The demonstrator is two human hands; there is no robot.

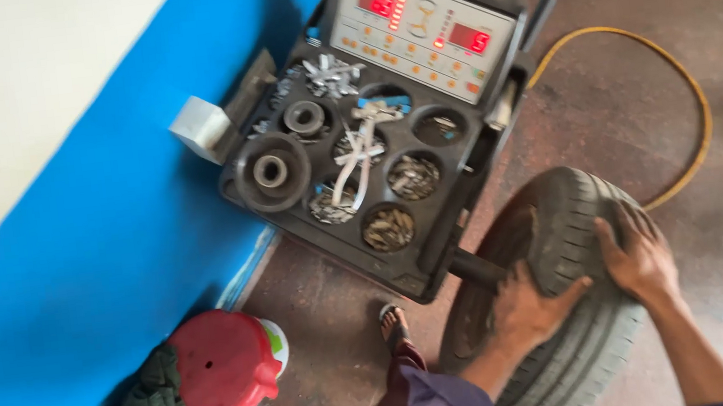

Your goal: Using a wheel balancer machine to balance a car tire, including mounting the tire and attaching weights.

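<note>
Two surfaces frame the scene: stained concrete floor [705, 37] and a blue-and-white wall [69, 263]. Yellow hose [694, 92] loops across the floor. Black machine tray [426, 254] holds cones and small weights; red stool [222, 368] stands by the wall. Tyre [564, 225] stands upright on the machine's shaft [476, 269]. Left hand [528, 306] lies flat on the tread, fingers spread; right hand [640, 257] grips the tread's far edge.
</note>
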